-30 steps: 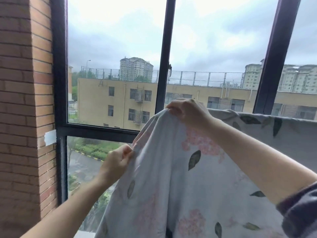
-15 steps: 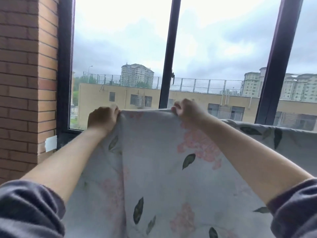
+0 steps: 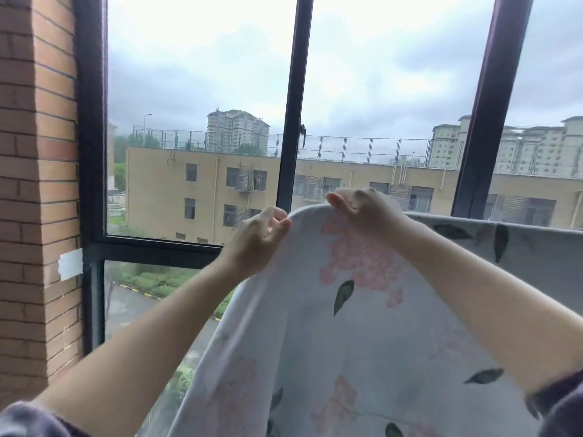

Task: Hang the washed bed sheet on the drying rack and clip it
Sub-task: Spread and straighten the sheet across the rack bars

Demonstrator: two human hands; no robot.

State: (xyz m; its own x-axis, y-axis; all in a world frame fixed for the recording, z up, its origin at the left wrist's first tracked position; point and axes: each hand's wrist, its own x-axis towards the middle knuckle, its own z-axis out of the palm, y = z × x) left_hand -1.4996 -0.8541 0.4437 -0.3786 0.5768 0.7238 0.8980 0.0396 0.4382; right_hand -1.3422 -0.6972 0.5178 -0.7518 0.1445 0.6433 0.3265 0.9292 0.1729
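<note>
The bed sheet point(image 3: 362, 335) is pale grey-white with pink flowers and dark leaves. Its right part hangs over a horizontal bar that the cloth hides, in front of the window. My right hand point(image 3: 362, 211) grips the top edge of the sheet, fingers curled over it. Just to its left and slightly lower, my left hand point(image 3: 260, 239) pinches the sheet's left edge between thumb and fingertips. Below that hand the cloth falls away at a slant. No clip is in view.
A dark-framed window point(image 3: 293, 127) fills the view straight ahead, with buildings outside. A brick wall point(image 3: 34, 184) stands at the left, with a white patch point(image 3: 70, 264) stuck beside the frame.
My left hand has moved right, from a wide hold at the sheet's left corner to a spot close to my right hand. The sheet's left part has dropped. My right hand has stayed on the top edge.
</note>
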